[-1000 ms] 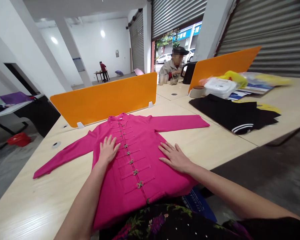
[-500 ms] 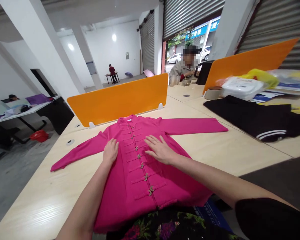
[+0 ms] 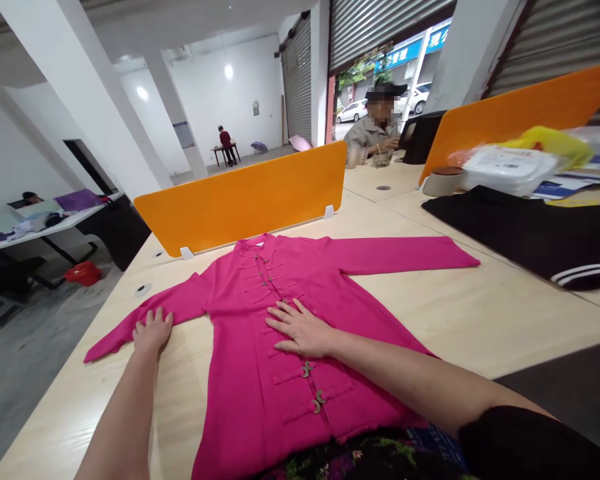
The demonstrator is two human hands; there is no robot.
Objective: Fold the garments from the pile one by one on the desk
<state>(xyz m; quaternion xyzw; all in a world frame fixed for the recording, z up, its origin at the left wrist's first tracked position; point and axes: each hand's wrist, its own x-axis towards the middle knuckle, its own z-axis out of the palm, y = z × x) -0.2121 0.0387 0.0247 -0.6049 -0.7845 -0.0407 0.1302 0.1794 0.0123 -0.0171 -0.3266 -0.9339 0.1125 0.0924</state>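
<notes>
A bright pink jacket [image 3: 245,373] with a stand collar and metal clasps down its front lies face up on the pale wooden table [image 3: 180,400], sleeves spread to both sides. My left hand [image 3: 153,330] rests on the left-hand sleeve, fingers stretched out. Flat across the middle of the jacket front lies my right hand [image 3: 303,330], fingers apart, covering some of the clasps. Below it, two metal clasps [image 3: 319,401] show near the hem. Neither hand grips the cloth.
An orange divider [image 3: 245,193] stands behind the collar. To the right lie a black garment [image 3: 510,227] with white stripes, a tape roll [image 3: 443,180] and white plastic boxes [image 3: 510,167]. A person [image 3: 375,123] sits beyond, and another stands far back.
My left hand has moved left from the jacket's body onto the sleeve. My right hand has slid slightly left and down the front. The left-hand sleeve's end lies nearer to me.
</notes>
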